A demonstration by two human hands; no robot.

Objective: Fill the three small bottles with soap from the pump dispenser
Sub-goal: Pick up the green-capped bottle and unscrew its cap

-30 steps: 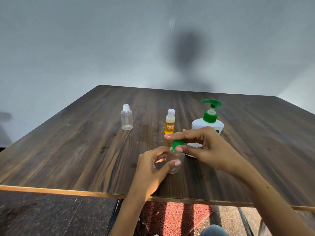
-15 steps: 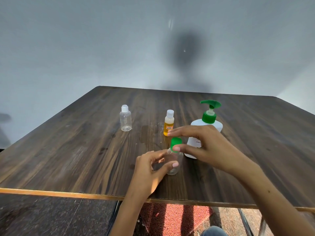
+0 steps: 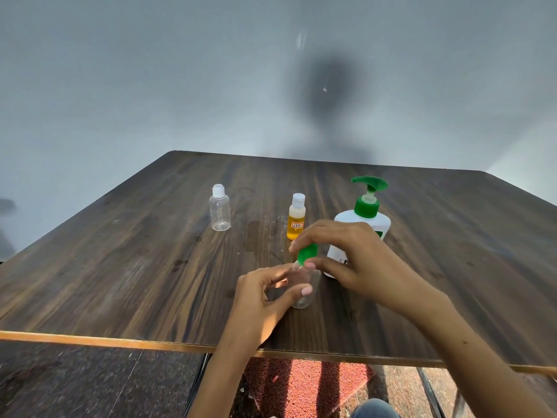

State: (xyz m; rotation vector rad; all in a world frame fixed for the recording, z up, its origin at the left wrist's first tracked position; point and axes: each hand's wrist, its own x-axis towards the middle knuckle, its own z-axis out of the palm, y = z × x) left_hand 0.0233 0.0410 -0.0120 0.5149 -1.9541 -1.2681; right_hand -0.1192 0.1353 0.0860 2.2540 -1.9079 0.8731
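A small clear bottle [image 3: 303, 289] stands near the table's front edge, held round its body by my left hand [image 3: 265, 297]. Its green cap [image 3: 306, 254] is pinched between the thumb and fingers of my right hand [image 3: 355, 260]. Behind my right hand stands the white pump dispenser [image 3: 361, 224] with a green pump head; its lower part is hidden. A small bottle of orange liquid [image 3: 296, 217] with a white cap stands to the left of it. Farther left stands an empty clear bottle [image 3: 220, 211] with a white cap.
The dark wooden table [image 3: 135, 267] has a light wooden front edge. A grey wall rises behind it. Below the front edge lie a red mat [image 3: 301, 387] and dark stone floor.
The hands stay on the clear bottle and green cap; my right hand's fingers have shifted slightly round the cap. The view moved a little.
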